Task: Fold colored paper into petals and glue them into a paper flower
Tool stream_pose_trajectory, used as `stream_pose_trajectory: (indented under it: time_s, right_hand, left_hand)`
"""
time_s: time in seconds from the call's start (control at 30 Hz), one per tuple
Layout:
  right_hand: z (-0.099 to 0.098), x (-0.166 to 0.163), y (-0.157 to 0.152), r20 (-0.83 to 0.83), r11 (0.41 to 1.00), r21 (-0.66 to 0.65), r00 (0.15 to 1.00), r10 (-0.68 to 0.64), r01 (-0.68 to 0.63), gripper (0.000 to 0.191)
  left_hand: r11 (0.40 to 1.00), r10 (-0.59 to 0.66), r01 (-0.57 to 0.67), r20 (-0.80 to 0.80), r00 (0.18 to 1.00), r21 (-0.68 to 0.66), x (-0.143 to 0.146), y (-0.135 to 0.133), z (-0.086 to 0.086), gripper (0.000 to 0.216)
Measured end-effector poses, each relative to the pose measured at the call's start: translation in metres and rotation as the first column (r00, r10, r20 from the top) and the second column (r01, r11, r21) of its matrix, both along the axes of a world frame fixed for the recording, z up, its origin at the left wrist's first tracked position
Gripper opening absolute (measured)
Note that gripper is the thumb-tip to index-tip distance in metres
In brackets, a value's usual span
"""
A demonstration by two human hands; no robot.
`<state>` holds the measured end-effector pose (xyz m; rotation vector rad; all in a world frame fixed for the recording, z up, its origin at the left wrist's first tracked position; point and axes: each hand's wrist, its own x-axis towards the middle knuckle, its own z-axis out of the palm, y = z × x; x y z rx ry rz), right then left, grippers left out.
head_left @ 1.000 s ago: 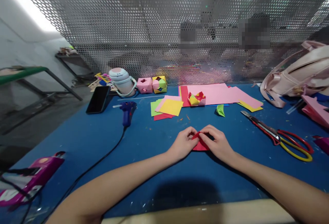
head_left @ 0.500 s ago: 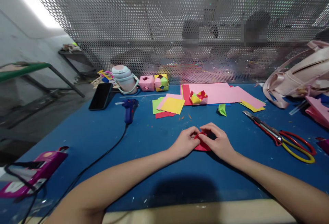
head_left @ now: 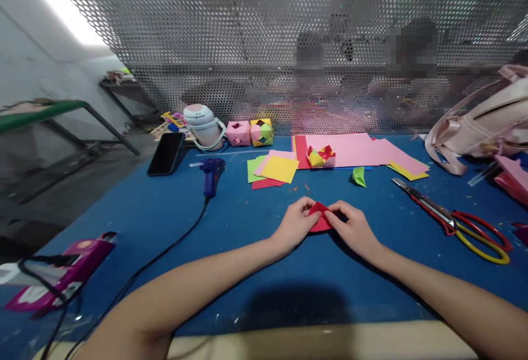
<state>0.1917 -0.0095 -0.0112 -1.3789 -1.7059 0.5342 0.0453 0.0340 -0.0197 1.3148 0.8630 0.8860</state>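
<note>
Between my two hands is a small folded piece of red paper [head_left: 320, 224], its pointed top turned away from me. My left hand [head_left: 297, 222] pinches its left side, thumb lying on the paper. From the right, my right hand [head_left: 350, 227] grips the other side with thumb and fingers. Beyond the hands lie a folded green paper piece [head_left: 358, 176] and a stack of coloured paper squares [head_left: 280, 169]. A part-built yellow, red and pink paper shape [head_left: 320, 157] rests on larger pink sheets [head_left: 355, 148].
On the right lie scissors [head_left: 480, 236] beside a utility knife [head_left: 433, 206], near a pale bag [head_left: 490, 112]. To the left are a corded blue glue gun [head_left: 210, 177], a phone [head_left: 166, 154], a bottle [head_left: 203, 127] and a purple power strip [head_left: 78, 269]. Paper cubes [head_left: 249, 132] stand before a perforated metal screen [head_left: 264, 30].
My fingers have drawn a little apart on the red paper, and its pointed upper part now shows between them. The view has shifted slightly.
</note>
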Motion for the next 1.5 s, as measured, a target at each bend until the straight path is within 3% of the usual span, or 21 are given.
stream_pose_trajectory:
  time_s: [0.3, 0.83, 1.07, 1.33, 1.5]
  right_hand:
    - [0.001, -0.001, 0.000, 0.053, 0.999, 0.043, 0.999, 0.003, -0.005, 0.016]
    - [-0.001, 0.003, 0.000, 0.051, 0.998, 0.023, 0.997, 0.061, -0.062, 0.017]
    - [-0.006, 0.005, 0.004, 0.071, 1.000, -0.022, 0.997, -0.020, 0.021, 0.012]
    - [-0.007, 0.003, 0.001, 0.084, 0.996, 0.067, 0.995, 0.060, -0.066, 0.010]
    - [-0.008, 0.001, -0.001, 0.063, 0.992, 0.078, 0.994, 0.094, -0.099, 0.011]
  left_hand:
    - [0.977, -0.004, 0.039, -0.164, 0.986, 0.211, -0.006, -0.003, 0.006, 0.025]
    - [0.986, 0.003, 0.014, -0.102, 0.995, 0.166, -0.008, -0.002, 0.010, 0.025]
    - [0.988, 0.040, -0.027, -0.084, 0.996, 0.152, -0.006, 0.000, 0.004, 0.023]
    - [0.944, 0.040, 0.052, -0.270, 0.962, 0.326, -0.004, -0.002, 0.001, 0.017]
    - [0.929, 0.038, 0.079, -0.306, 0.951, 0.361, -0.006, -0.003, 0.004, 0.019]
